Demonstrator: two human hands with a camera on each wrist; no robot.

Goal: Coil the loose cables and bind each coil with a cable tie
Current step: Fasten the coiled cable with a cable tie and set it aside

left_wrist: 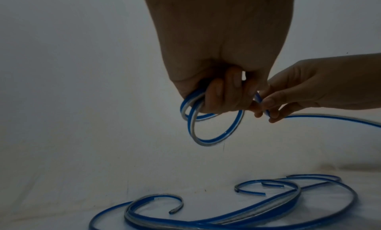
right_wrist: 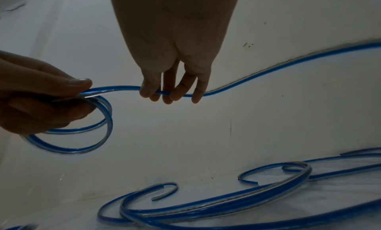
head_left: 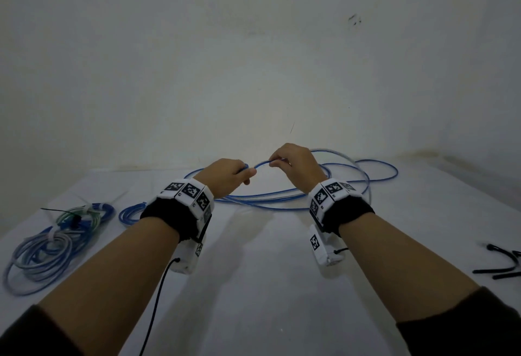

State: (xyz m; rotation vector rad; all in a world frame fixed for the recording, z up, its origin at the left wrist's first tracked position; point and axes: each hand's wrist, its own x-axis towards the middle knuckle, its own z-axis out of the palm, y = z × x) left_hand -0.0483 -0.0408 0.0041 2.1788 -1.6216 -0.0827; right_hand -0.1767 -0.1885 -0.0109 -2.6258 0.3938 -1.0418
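Above the white table (head_left: pixel 267 257) my left hand (head_left: pixel 229 176) grips a small coil (left_wrist: pixel 214 129) of blue-and-clear cable, two loops hanging below its fingers (right_wrist: pixel 68 135). Just to its right my right hand (head_left: pixel 293 163) pinches the same cable (right_wrist: pixel 123 88) a short way along, fingers curled round it. From there the cable runs off right and down to loose cables (head_left: pixel 310 192) sprawled on the table behind both hands (left_wrist: pixel 247 214). Several cut ends curl up from that pile (right_wrist: pixel 247 181).
Bound coils of blue and green cable (head_left: pixel 56 237) lie at the table's left, with white and black ties on them. Another small blue coil (head_left: pixel 131 213) sits by my left wrist. Black cable ties (head_left: pixel 501 268) lie at the right edge. A white wall (head_left: pixel 253 59) stands close behind.
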